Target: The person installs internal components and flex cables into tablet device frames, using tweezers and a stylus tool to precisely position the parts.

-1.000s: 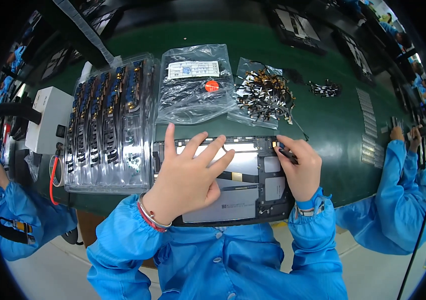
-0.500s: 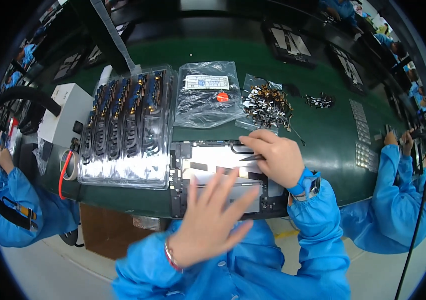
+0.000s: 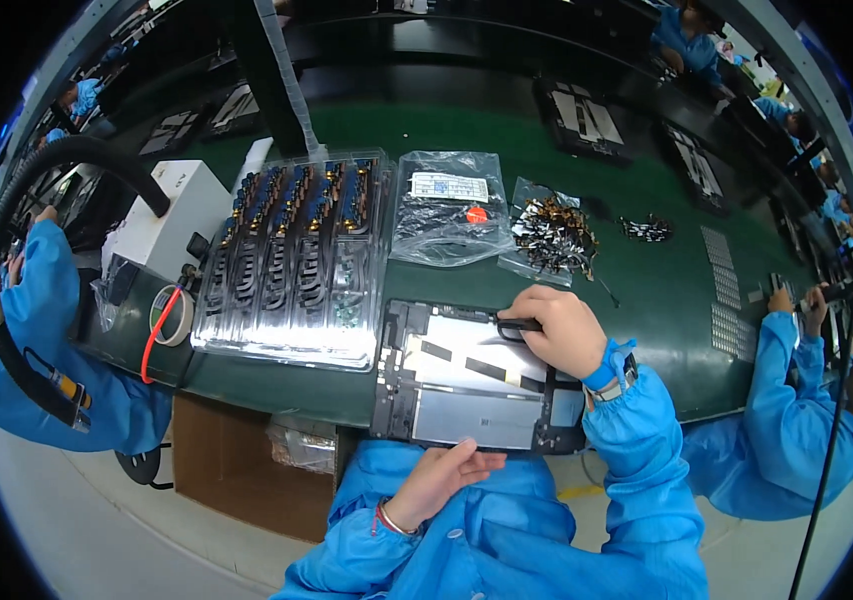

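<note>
The left hand drops to the near edge of the tablet, grip unclear, uncovering its insides, while the right hand pinches a dark tool.

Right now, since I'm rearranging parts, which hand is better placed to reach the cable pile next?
Likely the right hand: though holding something dark, it's nearer the cable pile. The left hand is by the near edge of the open device.
</note>
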